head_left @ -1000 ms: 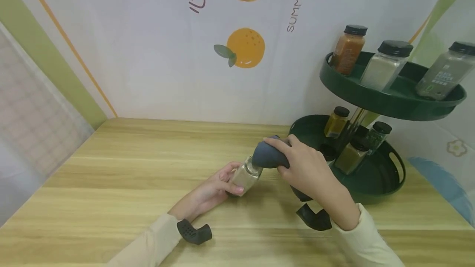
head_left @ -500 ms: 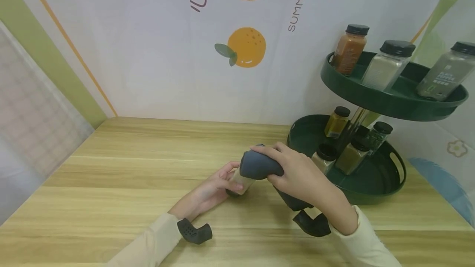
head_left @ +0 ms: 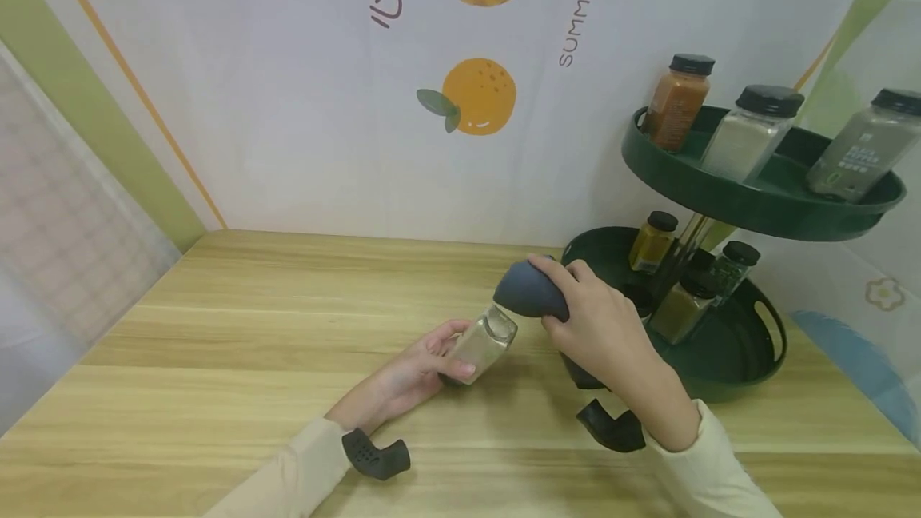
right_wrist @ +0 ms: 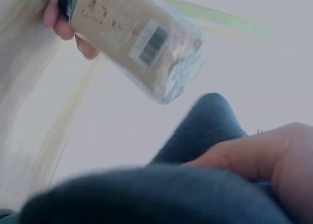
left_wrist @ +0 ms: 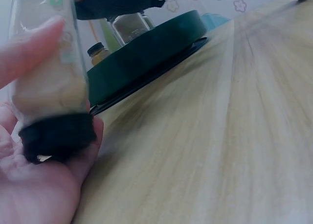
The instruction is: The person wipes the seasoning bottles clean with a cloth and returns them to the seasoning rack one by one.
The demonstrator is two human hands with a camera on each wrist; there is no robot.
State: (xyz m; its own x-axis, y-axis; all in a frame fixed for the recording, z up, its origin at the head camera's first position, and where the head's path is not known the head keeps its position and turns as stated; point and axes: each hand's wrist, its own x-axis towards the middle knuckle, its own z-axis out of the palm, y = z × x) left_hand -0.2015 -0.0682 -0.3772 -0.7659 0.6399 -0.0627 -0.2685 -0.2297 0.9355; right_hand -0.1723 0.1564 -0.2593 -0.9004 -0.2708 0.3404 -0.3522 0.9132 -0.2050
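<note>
My left hand point(head_left: 424, 364) grips a square glass spice jar point(head_left: 485, 346), tilted with its bottom end raised to the right. The black cap point(left_wrist: 58, 135) points down against the palm in the left wrist view. Pale tan powder shows through the glass, and a barcode label point(right_wrist: 150, 44) faces the right wrist camera. A dark blue-grey cloth point(head_left: 528, 291) is bunched in my right hand point(head_left: 596, 324), just above and to the right of the jar's bottom. Part of the cloth hangs below that hand. A narrow gap separates cloth and jar in the right wrist view.
A two-tier dark green rack point(head_left: 763, 210) stands at the right of the wooden table point(head_left: 288, 302). Three larger jars are on its upper tier, including an orange one point(head_left: 676, 106); several smaller jars sit below. A white printed cloth point(head_left: 302, 102) hangs behind.
Half a second ago the blue-grey cloth moved down-left over the jar's bottom end; now my right hand has drawn it back up and right, uncovering that end. My left hand stays nearly still.
</note>
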